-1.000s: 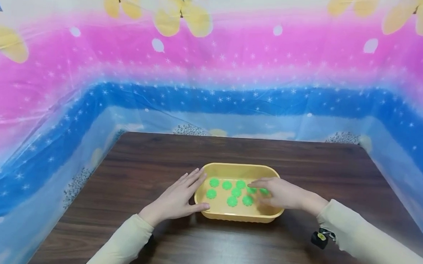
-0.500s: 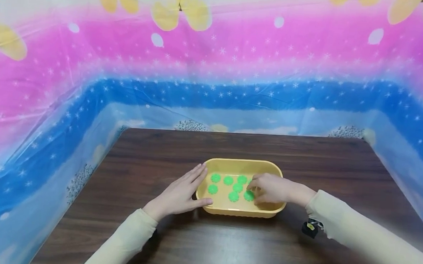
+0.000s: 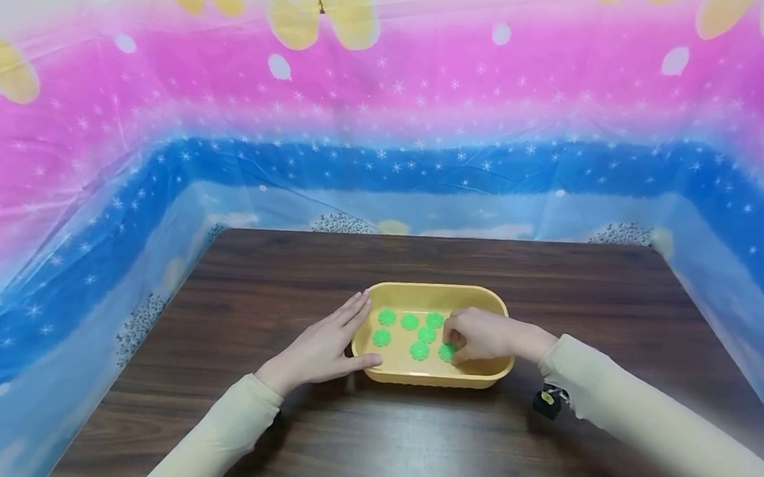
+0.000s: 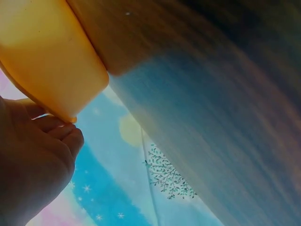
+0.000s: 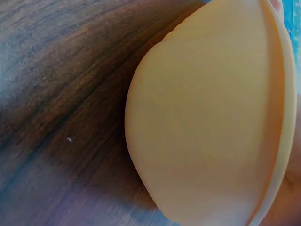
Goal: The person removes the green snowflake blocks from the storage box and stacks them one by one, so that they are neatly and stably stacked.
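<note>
A yellow oblong plastic basin stands on the table with several small green flower-shaped pieces spread over its floor. My left hand rests along the basin's left end, fingers straight at the rim and thumb over the front edge. The left wrist view shows those fingertips against the rim from outside. Inside the right half, my right hand reaches down with curled fingers and thumb at a green piece, which they partly cover. The fingertips and the pieces under the palm are hidden; the basin wall fills the right wrist view.
The dark wooden table extends around the basin on all sides. Behind it and at both sides hangs a pink and blue printed cloth. A small black device hangs under the right sleeve.
My right hand has gone lower into the basin, its fingers curling in from a looser spread over the right-hand pieces. The left hand keeps its place at the rim. The head view has tilted slightly.
</note>
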A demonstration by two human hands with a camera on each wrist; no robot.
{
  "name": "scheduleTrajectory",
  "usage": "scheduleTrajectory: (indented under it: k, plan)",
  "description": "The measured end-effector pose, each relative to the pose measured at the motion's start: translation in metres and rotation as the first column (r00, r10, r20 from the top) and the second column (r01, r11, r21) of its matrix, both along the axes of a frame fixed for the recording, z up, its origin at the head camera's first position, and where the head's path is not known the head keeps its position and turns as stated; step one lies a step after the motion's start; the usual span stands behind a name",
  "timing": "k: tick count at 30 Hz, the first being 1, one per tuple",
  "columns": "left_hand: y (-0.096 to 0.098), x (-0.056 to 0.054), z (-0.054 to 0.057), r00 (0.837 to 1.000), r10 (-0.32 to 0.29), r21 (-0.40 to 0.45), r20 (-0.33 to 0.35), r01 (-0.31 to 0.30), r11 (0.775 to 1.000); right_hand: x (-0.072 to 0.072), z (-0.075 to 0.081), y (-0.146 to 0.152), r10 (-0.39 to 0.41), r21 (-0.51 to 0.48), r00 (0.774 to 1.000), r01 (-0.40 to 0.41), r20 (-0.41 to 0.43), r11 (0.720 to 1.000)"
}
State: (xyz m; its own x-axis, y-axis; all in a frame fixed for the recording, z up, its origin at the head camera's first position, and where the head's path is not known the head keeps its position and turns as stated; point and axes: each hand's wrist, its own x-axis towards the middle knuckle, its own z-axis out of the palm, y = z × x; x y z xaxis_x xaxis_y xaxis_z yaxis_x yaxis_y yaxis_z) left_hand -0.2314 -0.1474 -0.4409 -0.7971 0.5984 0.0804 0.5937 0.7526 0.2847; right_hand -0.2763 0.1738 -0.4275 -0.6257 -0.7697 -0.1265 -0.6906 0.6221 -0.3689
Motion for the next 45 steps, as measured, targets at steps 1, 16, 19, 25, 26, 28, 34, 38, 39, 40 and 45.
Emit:
scheduleTrajectory:
  k: [1, 16, 19, 25, 26, 28, 34, 38, 39, 40, 45]
  plan:
    - [0.0, 0.0, 0.0, 1.0, 0.0, 0.002, 0.003, 0.0, 1.0, -0.001, -0.001, 0.0, 0.002, 0.0, 1.0, -0.002, 0.0, 1.0]
    - [-0.001, 0.0, 0.0, 1.0, 0.003, 0.021, 0.02, -0.003, 1.0, 0.001, -0.01, 0.001, -0.012, -0.086, 0.997, 0.006, -0.073, 0.996]
    - [-0.001, -0.001, -0.001, 1.0, -0.003, 0.023, 0.026, 0.003, 1.0, -0.002, -0.007, 0.002, -0.012, -0.134, 0.993, -0.005, -0.119, 0.991]
    - [0.0, -0.001, 0.0, 1.0, -0.003, 0.028, 0.02, 0.002, 1.0, -0.006, 0.013, 0.001, -0.036, -0.18, 0.982, 0.003, -0.185, 0.984]
    - [0.0, -0.001, 0.0, 1.0, 0.0, 0.029, 0.019, -0.001, 1.0, -0.007, 0.017, 0.001, -0.055, -0.181, 0.98, 0.02, -0.192, 0.983]
    - [-0.001, 0.0, 0.0, 1.0, 0.004, 0.031, 0.017, -0.004, 1.0, -0.009, 0.026, 0.004, -0.101, -0.188, 0.974, 0.062, -0.203, 0.98]
    - [0.001, 0.0, 0.001, 1.0, 0.001, 0.034, 0.023, -0.002, 0.999, -0.02, 0.053, 0.025, -0.274, -0.256, 0.937, 0.216, -0.218, 0.942]
    - [0.002, -0.001, 0.001, 1.0, -0.002, 0.037, 0.027, 0.001, 0.999, -0.028, 0.069, 0.047, -0.373, -0.304, 0.906, 0.305, -0.199, 0.902]
    - [0.001, -0.001, 0.001, 1.0, -0.003, 0.037, 0.028, 0.002, 0.999, -0.03, 0.072, 0.053, -0.393, -0.313, 0.898, 0.322, -0.199, 0.894]
    - [0.002, -0.001, 0.001, 1.0, -0.004, 0.039, 0.028, 0.003, 0.999, -0.031, 0.074, 0.059, -0.412, -0.321, 0.888, 0.337, -0.203, 0.885]
    - [0.001, 0.001, 0.002, 1.0, 0.0, 0.041, 0.029, -0.001, 0.999, -0.034, 0.08, 0.088, -0.505, -0.346, 0.833, 0.416, -0.227, 0.841]
